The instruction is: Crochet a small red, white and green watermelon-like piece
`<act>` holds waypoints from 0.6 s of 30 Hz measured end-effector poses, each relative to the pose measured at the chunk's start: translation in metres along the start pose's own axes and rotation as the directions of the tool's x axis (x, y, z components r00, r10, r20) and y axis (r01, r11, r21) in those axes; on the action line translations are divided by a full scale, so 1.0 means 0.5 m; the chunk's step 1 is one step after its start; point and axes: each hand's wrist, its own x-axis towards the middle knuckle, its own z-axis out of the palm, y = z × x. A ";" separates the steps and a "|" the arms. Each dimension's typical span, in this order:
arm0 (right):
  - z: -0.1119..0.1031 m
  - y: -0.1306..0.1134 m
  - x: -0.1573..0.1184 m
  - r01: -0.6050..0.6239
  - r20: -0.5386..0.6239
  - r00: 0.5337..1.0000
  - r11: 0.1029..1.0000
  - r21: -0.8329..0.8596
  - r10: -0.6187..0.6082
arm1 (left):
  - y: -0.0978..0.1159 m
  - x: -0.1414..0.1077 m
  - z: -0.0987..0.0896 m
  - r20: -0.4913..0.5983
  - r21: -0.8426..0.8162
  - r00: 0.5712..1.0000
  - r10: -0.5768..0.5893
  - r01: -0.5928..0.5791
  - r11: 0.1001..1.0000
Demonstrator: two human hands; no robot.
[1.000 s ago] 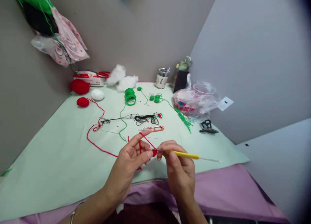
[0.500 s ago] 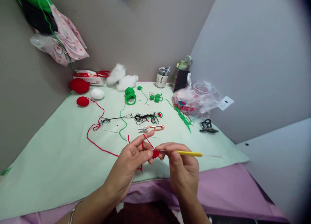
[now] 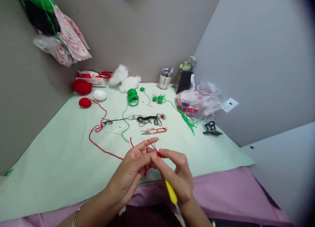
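Between my fingertips is a small red crochet piece (image 3: 159, 154), mostly covered by my fingers. My left hand (image 3: 134, 164) pinches its left side, and red yarn (image 3: 153, 145) runs from the piece over my raised left index finger. In my right hand (image 3: 178, 174) the yellow-handled crochet hook (image 3: 171, 191) lies under the palm, its handle slanting down toward me. My right thumb and index finger press at the piece, touching the left fingertips; the hook's working tip is hidden. Just beyond the hands lie orange thread snips (image 3: 157, 130).
Red yarn balls (image 3: 82, 87) and a white ball (image 3: 99, 95) lie back left. A black thread tangle (image 3: 149, 120) and green yarn coil (image 3: 133, 97) are mid-table. Back right stand a pen tin (image 3: 165, 79) and plastic bag (image 3: 194, 102); a black claw clip (image 3: 212, 129) lies right.
The hook has swung from lying level, pointing right, to slanting down toward me. My right thumb and index finger have moved left onto the red piece, now more covered. The view has shifted slightly.
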 end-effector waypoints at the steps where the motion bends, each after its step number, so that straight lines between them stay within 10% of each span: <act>1: 0.002 0.001 -0.002 -0.054 -0.034 0.998 0.995 0.080 0.057 | 0.003 0.002 -0.001 0.016 -0.028 1.000 -0.022 0.022 0.999; 6: -0.005 0.000 0.007 -0.306 0.034 0.939 0.784 0.541 0.343 | 0.022 0.007 -0.005 -0.012 -0.004 1.000 0.010 -0.010 1.000; 11: -0.008 0.002 0.015 -0.406 0.119 0.887 0.629 0.663 0.446 | 0.023 0.004 -0.006 -0.020 0.066 0.999 0.043 -0.041 0.997; 18: -0.011 -0.013 0.006 -0.317 0.070 0.946 0.866 0.386 0.315 | 0.001 0.003 -0.002 -0.024 0.218 0.968 0.250 -0.239 0.946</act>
